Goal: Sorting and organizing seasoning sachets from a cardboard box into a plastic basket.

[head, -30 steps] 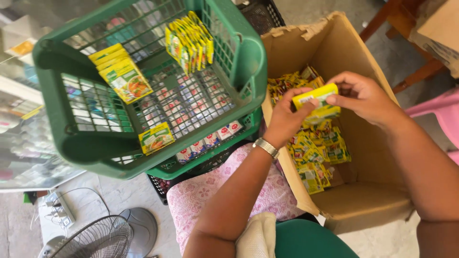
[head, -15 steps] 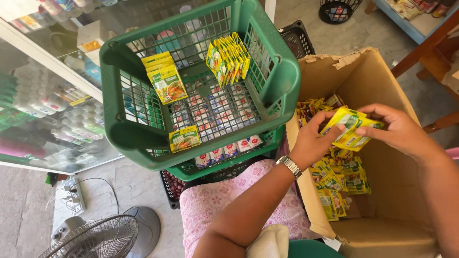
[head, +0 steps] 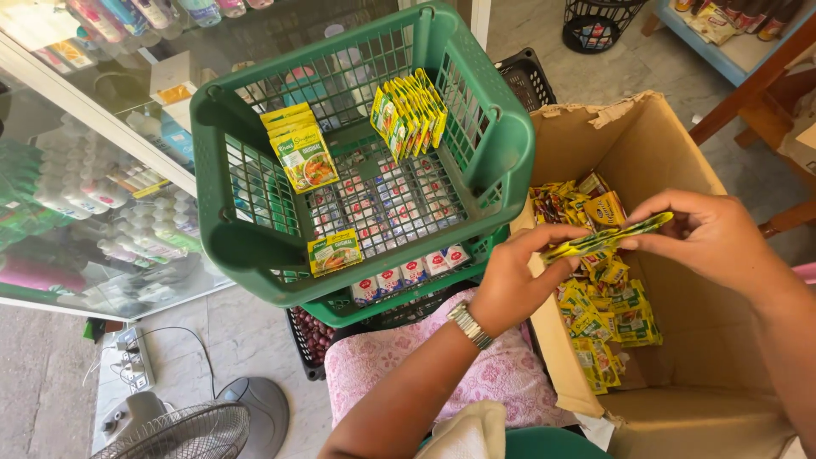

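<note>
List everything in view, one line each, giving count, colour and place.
Green plastic basket: one, green, upper centre, stacked on another.
Yellow-green sachets in basket: three clusters, back left, back right, front edge.
Cardboard box: one, brown, open, right.
Loose yellow sachets: many, yellow-green, inside the box.
Pink floral cloth: one, below the baskets.
Grey floor fan: one, bottom left.
White power strip: one, on the floor, left.
Black wire basket: one, top.
Silver wristwatch: one, left wrist.
Left hand: pinching held sachets.
Right hand: pinching their other end.
</note>
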